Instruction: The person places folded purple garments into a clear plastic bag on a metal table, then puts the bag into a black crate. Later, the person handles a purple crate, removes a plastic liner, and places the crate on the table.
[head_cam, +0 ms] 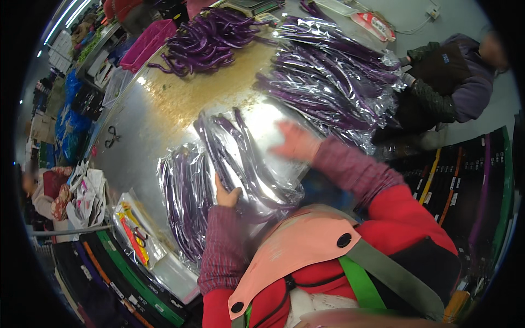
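Several long purple eggplants (250, 151) lie in a clear plastic bag on the metal table in front of me. My left hand (228, 196) grips the bag's left side, its thumb and a finger around one eggplant. To the right of that bag my right hand (294, 141) is blurred, fingers spread and nothing visible in it; whether it touches the table cannot be told. On the left, close beside my left hand, rests another clear bag of eggplants (182, 201). More bagged eggplants (328, 78) are piled at the right side of the table.
Loose eggplants (209, 39) are heaped at the table's far end, by a pink basket (149, 45). Black scissors (111, 136) lie at the left edge. Plastic packaging (143, 233) is nearer me. A co-worker (447, 78) stands on the right; black crates (463, 180) are stacked below.
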Available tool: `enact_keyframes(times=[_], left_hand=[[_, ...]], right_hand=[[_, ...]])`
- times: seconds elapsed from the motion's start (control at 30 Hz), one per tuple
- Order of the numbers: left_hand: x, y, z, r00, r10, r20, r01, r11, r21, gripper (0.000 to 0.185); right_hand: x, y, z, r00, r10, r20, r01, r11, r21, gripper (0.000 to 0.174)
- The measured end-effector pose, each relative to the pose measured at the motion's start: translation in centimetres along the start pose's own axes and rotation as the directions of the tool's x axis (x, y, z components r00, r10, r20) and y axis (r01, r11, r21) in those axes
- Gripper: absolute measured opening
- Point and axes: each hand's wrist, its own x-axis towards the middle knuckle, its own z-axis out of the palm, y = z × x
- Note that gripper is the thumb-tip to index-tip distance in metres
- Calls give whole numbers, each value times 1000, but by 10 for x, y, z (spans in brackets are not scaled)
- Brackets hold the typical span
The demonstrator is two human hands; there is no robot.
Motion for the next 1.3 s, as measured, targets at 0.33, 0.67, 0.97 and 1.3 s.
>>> enact_keyframes(times=[0.33,0.67,0.97,1.3], left_hand=[[1,7,-1,997,81,-6,-80,992,98,108],[5,-5,-5,1000,11,19,-12,998,62,108],[9,-1,-5,987,52,149,-27,986,-166,113],[-14,30,51,986,-121,111,112,990,84,112]], right_hand=[[84,207,-295,847,528,-60,-520,801,-297,114],[83,58,-223,978,128,-162,-191,859,-475,84],[-17,-54,64,844,363,395,-536,575,618,85],[4,-41,103,904,322,280,-416,517,748,49]])
